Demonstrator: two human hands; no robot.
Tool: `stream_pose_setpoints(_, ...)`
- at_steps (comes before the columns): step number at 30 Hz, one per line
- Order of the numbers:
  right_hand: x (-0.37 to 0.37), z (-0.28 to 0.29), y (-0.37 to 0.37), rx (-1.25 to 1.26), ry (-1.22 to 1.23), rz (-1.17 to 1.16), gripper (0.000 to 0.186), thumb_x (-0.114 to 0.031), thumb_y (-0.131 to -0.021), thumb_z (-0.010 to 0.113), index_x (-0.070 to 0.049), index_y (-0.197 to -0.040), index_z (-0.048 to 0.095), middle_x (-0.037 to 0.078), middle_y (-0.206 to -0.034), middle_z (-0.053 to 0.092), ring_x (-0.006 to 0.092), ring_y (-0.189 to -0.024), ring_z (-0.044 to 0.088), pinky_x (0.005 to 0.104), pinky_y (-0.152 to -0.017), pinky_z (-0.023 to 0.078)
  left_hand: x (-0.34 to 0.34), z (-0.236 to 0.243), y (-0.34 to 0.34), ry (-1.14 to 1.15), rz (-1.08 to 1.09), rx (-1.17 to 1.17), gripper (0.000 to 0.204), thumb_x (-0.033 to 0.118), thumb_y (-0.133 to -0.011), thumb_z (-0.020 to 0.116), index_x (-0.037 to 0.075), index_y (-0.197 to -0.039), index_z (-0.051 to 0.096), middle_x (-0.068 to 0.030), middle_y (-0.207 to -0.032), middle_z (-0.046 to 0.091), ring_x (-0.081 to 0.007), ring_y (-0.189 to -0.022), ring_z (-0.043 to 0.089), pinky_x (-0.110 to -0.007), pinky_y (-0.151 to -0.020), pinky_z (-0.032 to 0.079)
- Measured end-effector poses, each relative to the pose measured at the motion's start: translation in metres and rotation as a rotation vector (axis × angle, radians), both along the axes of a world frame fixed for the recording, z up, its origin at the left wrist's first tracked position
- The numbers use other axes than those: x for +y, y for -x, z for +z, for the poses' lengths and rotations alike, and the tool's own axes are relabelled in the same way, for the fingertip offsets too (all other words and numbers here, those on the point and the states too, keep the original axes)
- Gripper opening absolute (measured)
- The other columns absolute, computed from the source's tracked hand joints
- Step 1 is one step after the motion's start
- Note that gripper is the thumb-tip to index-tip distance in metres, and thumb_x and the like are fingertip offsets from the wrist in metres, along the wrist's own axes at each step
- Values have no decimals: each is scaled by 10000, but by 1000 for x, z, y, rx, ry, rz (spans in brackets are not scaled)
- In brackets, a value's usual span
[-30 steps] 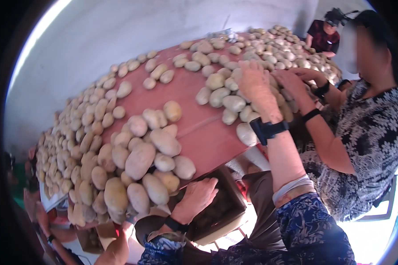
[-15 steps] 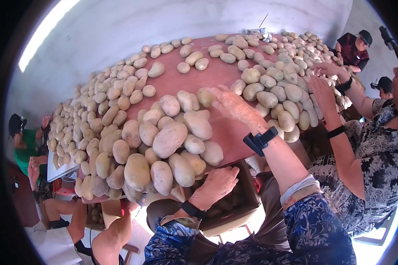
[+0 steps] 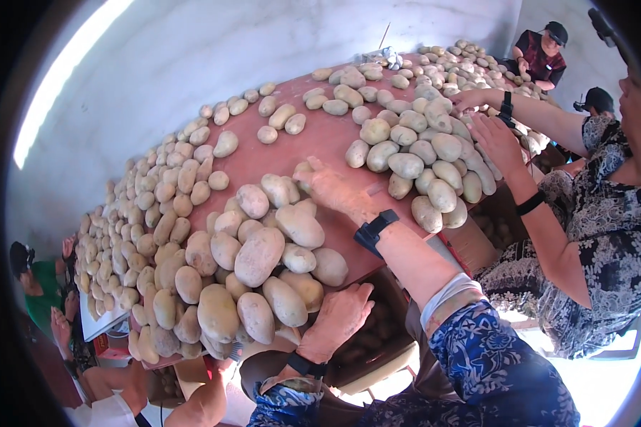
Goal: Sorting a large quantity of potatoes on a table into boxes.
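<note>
My right hand (image 3: 320,181) reaches over the red tabletop (image 3: 267,153), fingers curled over a potato (image 3: 303,183) at the back of the near heap (image 3: 256,257), partly hiding it. At the table's front edge my left hand (image 3: 338,317) is beside the heap and above an open box (image 3: 377,347) holding potatoes; its fingers curl, and what they hold, if anything, is hidden. A second cluster of potatoes (image 3: 406,164) lies to the right of my right hand.
A co-worker in a patterned top (image 3: 598,235) reaches into potatoes at right. People (image 3: 541,60) are at the back right and left (image 3: 43,299), another's arm (image 3: 199,398) below. Potatoes (image 3: 149,206) line the wall side; a small metallic object (image 3: 392,57) stands at the back.
My right hand moved left from the right-hand cluster to a potato at the back of the near heap. The co-worker's hands on the right shifted; my left hand stayed by the front edge.
</note>
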State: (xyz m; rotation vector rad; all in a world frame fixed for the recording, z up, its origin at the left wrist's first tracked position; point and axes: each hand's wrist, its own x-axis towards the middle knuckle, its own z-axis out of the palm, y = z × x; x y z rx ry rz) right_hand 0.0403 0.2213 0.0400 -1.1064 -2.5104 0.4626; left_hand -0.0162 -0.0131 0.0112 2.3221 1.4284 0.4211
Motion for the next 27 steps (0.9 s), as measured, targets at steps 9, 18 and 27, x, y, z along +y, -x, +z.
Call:
stream_pose_setpoints(9, 0, -2, -12, -51, -155, -230, 388, -44, -719, 699, -118, -1096, 644, 182, -1207, 540, 371, -1123, 539, 465, -952, 475, -1, -1, 1, -15, 2, 0, 293, 205, -880, 657, 64, -1121, 566, -154, -923, 682, -348, -802, 681, -445, -685, 555)
stream_pose_setpoints(18, 8, -15, -20, -83, -481, -265, 246, -88, -789, 619, -133, -1025, 673, 139, -1118, 594, 319, -1115, 538, 453, -955, 416, -4, 2, 2, -17, -3, -15, 283, 209, -879, 658, 51, -1102, 583, -152, -919, 677, -341, -800, 677, -440, -678, 551)
stream_pose_setpoints(27, 7, 7, -20, -201, -369, -244, 296, -68, -803, 608, -136, -1089, 640, 162, -1246, 541, 369, -1223, 501, 509, -1013, 403, -4, 0, 4, -32, -29, 2, 297, 209, -880, 651, 37, -1109, 572, -143, -918, 677, -333, -812, 675, -442, -677, 549)
